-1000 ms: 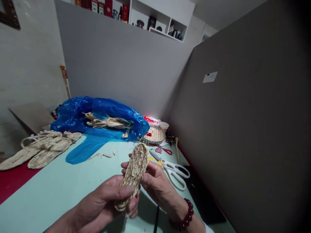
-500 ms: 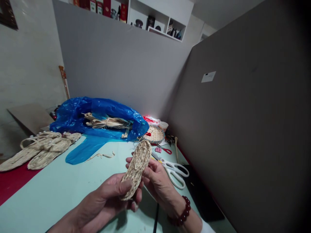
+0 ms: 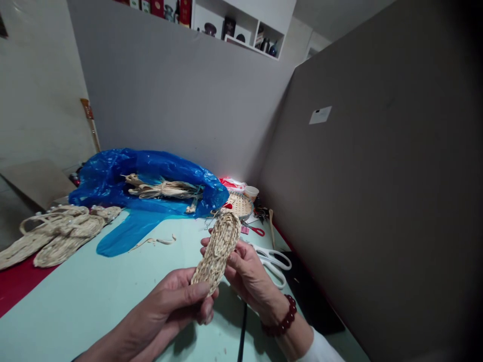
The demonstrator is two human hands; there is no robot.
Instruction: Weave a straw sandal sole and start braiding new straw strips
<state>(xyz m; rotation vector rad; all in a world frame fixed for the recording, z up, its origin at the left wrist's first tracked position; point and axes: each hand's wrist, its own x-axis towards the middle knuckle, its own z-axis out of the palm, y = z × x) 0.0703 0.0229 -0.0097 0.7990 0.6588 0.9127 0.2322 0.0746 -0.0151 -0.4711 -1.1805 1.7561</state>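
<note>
A small braided straw sole [image 3: 218, 246], long and rounded at its far end, is held tilted above the pale green table. My left hand [image 3: 177, 301] grips its near end, thumb on top and fingers curled beneath. My right hand [image 3: 249, 276] holds the sole's right edge with the thumb, its other fingers passing behind and showing at the left side. A dark red bead bracelet [image 3: 283, 319] circles the right wrist. Just beyond that hand lie white-handled scissors [image 3: 277, 261], their blades partly hidden.
Woven straw sandals [image 3: 71, 229] lie at the left on red cloth. A blue plastic bag [image 3: 113, 173] holds a bundle of dry straw [image 3: 162, 188]. Behind the hands are a round woven basket [image 3: 241, 203], a cup [image 3: 251, 192] and red-handled scissors [image 3: 257, 231]. Grey partitions [image 3: 181, 95] stand behind and right.
The sole has shifted slightly right and its upper face is turned more toward me. Both hands stay on it, with the left thumb nearer its end. The whole view has shifted a little.
</note>
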